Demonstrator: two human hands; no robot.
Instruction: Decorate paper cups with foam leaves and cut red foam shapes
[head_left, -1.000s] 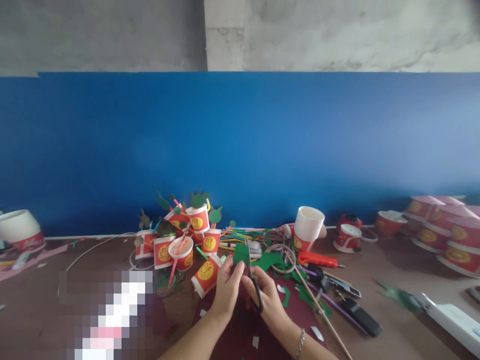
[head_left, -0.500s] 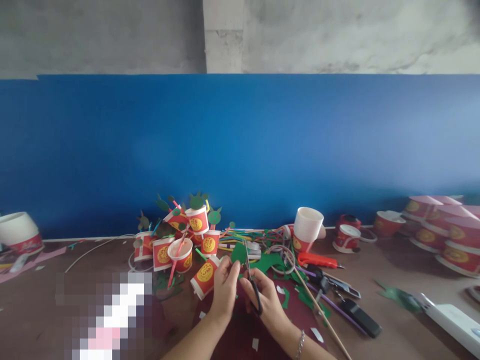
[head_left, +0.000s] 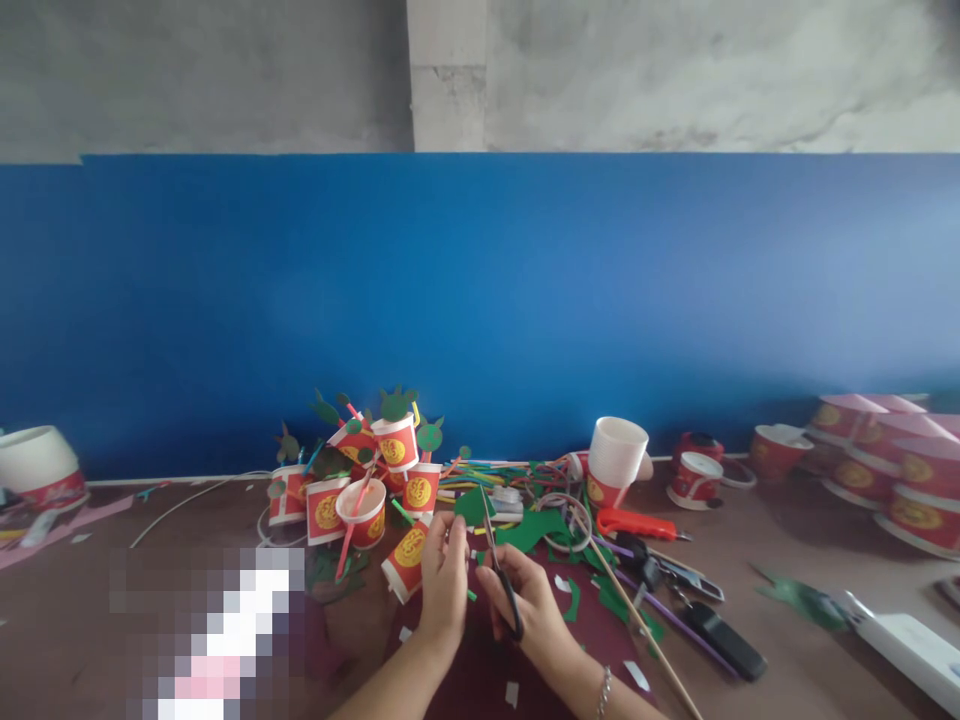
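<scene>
Between the fingers of my left hand (head_left: pixel 446 575) is a small piece of green paper (head_left: pixel 471 507), its far part sticking up past the fingertips. My right hand (head_left: pixel 525 597) grips a pair of scissors (head_left: pixel 513 603) by the black handles. The blades point away from me and lie against the right edge of the paper. Under both hands is a dark red sheet (head_left: pixel 480 670) with white scraps on it. Just beyond are green paper offcuts (head_left: pixel 538 527). A red paper cup (head_left: pixel 409 560) lies tilted beside my left hand.
Red cups with green paper shapes and straws (head_left: pixel 394 442) cluster at the back left. A white cup stack (head_left: pixel 616 455), a red utility knife (head_left: pixel 636 523), a wooden stick (head_left: pixel 637 620) and keys (head_left: pixel 720 635) lie right. A glue gun (head_left: pixel 904 640) sits farther right.
The green paper has turned in my left hand, and its outline looks rounder. My left fingers have shifted slightly left, and the scissors have tilted a little to the left.
</scene>
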